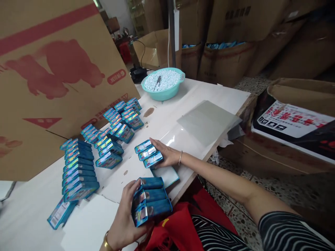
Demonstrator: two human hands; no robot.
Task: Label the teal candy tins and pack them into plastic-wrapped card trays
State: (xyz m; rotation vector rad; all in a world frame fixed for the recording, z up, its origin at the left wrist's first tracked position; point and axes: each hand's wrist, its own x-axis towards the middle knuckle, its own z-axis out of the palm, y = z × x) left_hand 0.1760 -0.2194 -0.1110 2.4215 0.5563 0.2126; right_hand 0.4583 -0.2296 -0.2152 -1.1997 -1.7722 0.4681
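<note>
Near the table's front edge, my left hand (126, 212) grips a stack of three small blue boxes (154, 196), fingers along one end and the thumb underneath. A little farther off, my right hand (167, 153) is closed round the near side of another three blue boxes (148, 153), lined up side by side; most of its fingers are hidden behind them. Below that hand lies a flat white and light-blue piece (167, 175), partly covered. To the left stand rows of similar blue boxes (80, 170), and one box (61, 213) lies tilted at the row's near end.
A turquoise basin (164, 93) of pale pellets, with a dark tool in it, stands at the back. A translucent sheet (208, 120) lies on the right. A large carton (65, 90) walls the left side; more cartons (227, 62) stand beyond the table.
</note>
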